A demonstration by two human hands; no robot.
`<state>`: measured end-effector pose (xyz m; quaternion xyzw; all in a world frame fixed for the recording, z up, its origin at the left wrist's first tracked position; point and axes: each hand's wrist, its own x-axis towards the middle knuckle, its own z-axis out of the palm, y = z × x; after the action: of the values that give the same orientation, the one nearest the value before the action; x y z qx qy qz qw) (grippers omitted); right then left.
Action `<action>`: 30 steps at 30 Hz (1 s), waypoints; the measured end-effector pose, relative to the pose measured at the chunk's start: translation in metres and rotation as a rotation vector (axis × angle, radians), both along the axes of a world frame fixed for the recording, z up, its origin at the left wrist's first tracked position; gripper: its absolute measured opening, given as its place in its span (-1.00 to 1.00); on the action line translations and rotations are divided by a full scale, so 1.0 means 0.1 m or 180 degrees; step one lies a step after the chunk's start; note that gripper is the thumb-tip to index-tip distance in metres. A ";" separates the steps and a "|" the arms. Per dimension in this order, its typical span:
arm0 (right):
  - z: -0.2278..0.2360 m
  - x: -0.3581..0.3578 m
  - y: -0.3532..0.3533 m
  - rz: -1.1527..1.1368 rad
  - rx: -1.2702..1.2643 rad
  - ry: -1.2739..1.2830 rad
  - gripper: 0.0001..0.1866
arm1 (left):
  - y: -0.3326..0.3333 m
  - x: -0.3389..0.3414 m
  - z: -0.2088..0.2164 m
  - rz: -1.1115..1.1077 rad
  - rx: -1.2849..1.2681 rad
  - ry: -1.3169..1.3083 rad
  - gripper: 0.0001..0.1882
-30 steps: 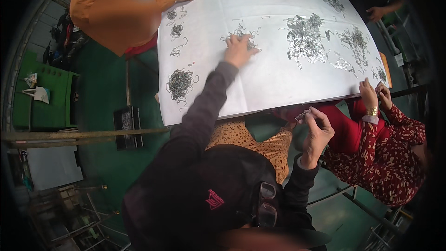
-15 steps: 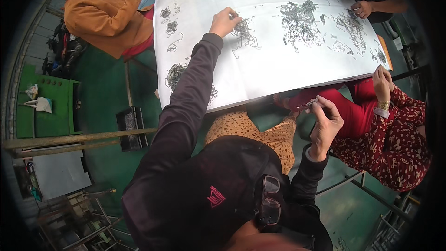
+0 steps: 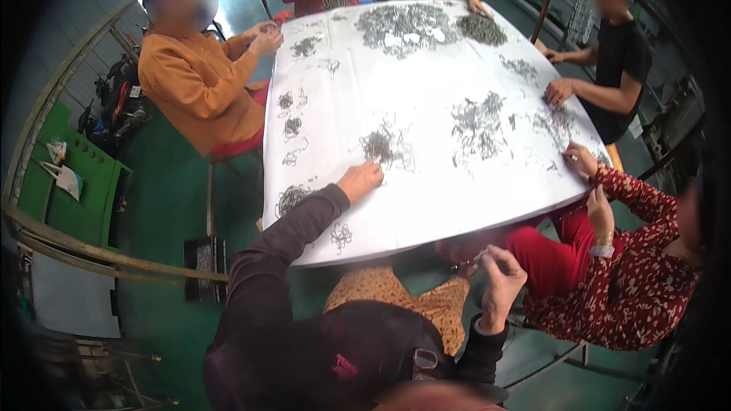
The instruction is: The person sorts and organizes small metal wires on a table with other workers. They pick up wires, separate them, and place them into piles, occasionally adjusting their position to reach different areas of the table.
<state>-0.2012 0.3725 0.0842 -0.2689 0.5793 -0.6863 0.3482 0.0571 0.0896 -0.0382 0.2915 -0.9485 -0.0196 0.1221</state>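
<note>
— Hands? Left hand [image 3: 359, 180] stretched onto the white-covered round table [image 3: 426, 205], fingers curled, touching beside a tangled heap of small grey metal wire pieces [image 3: 381, 144].
— Right hand [image 3: 499, 283]?
— Below the table's near edge, pinching a thin metal piece [image 3: 478, 256].

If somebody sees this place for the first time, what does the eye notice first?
First comes the big white sheet-covered table, strewn with grey heaps of small wire-like metal pieces, with several people seated around it. The person's left hand reaches onto the sheet beside one small tangled grey heap. The right hand is raised below the table's near edge, pinching something small that cannot be identified.
</note>
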 end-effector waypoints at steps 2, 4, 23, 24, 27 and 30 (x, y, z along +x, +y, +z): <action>-0.02 -0.01 0.01 0.0090 -0.0081 -0.0026 -0.84 | 0.05 -0.04 0.05 0.0047 0.0006 -0.0155 -0.89; -0.05 -0.02 0.02 0.0125 -0.0126 -0.0104 -0.84 | 0.20 -0.17 0.16 0.0178 0.0399 0.0092 -0.87; -0.07 0.10 0.07 -0.0095 0.0044 0.0506 -0.83 | 1.80 -1.34 1.14 -0.0817 0.2164 0.2493 -0.89; -0.08 0.11 0.08 -0.0093 -0.0067 0.0334 -0.82 | 1.82 -1.33 1.13 -0.0784 0.2155 0.2493 -0.89; -0.11 0.14 0.05 -0.0065 -0.0245 0.0537 -0.79 | 1.89 -1.35 1.14 -0.0582 0.2190 0.2566 -0.88; -0.08 0.17 0.03 -0.0050 -0.0179 0.0607 -0.78 | 1.95 -1.39 1.14 -0.0307 0.2308 0.2747 -0.91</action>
<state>-0.1843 0.3752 0.0763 -0.3382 0.5924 -0.6762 0.2784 -0.0816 0.2843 0.0755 0.2367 -0.7574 -0.4672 0.3899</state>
